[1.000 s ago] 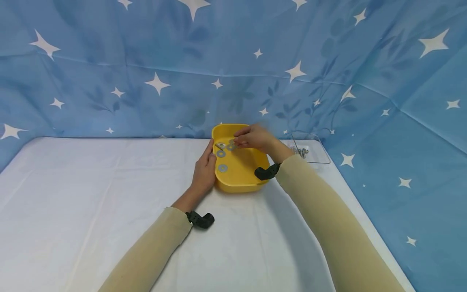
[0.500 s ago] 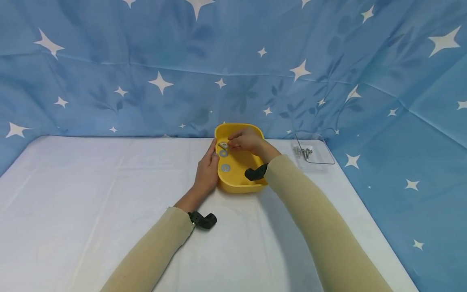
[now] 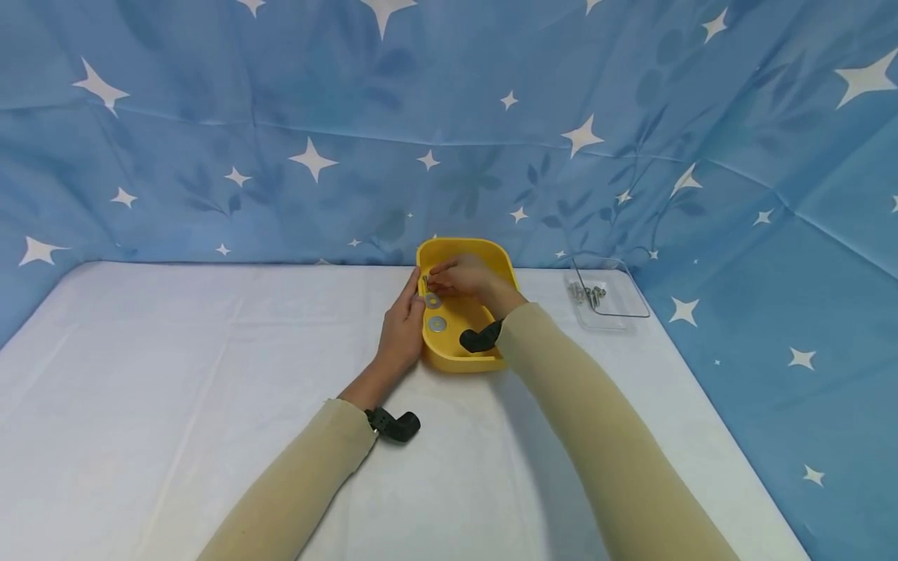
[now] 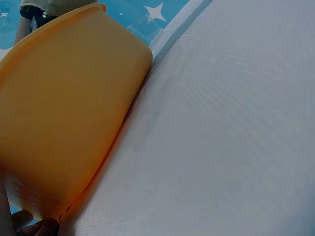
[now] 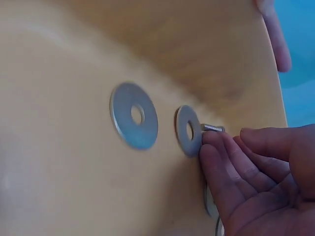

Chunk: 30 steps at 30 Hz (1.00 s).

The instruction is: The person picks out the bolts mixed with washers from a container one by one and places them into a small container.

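Observation:
A yellow plastic bin (image 3: 466,364) stands on the white-covered table near its back edge. My left hand (image 3: 400,339) lies against the bin's left outer wall, its index finger reaching along that side. In the left wrist view, its dark fingertips (image 4: 42,227) show at the bin's lower edge. Inside the bin, my right hand (image 3: 466,278) reaches down to the left side. The right wrist view shows its bent fingers beside a flat metal washer (image 5: 188,130) and a small screw (image 5: 214,128), thumb apart. Another washer (image 5: 134,115) lies nearer; others are partly hidden behind the fingers.
A clear plastic tray (image 3: 620,304) with several screws (image 3: 595,295) sits to the right of the bin. A blue curtain with white stars (image 3: 309,93) hangs behind the table and along its right side. White cloth (image 3: 175,405) covers the table.
My right hand has moved left and down inside the bin, covering the washers at the back left. The left hand keeps its place on the bin. The head view has shifted slightly.

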Motion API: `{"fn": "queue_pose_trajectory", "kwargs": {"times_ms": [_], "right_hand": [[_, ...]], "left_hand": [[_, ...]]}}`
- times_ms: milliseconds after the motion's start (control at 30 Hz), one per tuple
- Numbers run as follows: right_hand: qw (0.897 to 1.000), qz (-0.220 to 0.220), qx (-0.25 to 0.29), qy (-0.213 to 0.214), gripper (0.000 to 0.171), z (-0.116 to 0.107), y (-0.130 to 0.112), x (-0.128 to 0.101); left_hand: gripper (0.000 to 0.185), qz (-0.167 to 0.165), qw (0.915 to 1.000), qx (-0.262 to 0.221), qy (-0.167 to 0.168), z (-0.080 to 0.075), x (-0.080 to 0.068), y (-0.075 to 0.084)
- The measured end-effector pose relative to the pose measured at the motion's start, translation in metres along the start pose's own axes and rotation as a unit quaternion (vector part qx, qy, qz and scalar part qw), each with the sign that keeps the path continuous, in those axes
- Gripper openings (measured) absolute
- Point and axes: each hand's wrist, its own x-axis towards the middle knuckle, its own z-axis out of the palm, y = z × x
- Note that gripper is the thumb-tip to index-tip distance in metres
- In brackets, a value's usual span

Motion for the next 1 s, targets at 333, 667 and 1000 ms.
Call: {"fn": "queue_pose_trajectory", "kwargs": {"times_ms": [333, 667, 1000], "right_hand": [[0.999, 0.013, 0.009, 0.033, 0.031, 0.011, -0.001, 0.01], [0.999, 0.006, 0.025, 0.048, 0.028, 0.019, 0.002, 0.012], [0.999, 0.007, 0.011, 0.031, 0.026, 0.011, -0.003, 0.001]], "left_hand": [[0.058, 0.012, 0.9999, 0.008, 0.003, 0.0, -0.001, 0.001], [0.058, 0.008, 0.9999, 0.008, 0.009, 0.0, -0.002, 0.0], [0.058, 0.004, 0.9999, 0.011, 0.002, -0.001, -0.002, 0.002]]}}
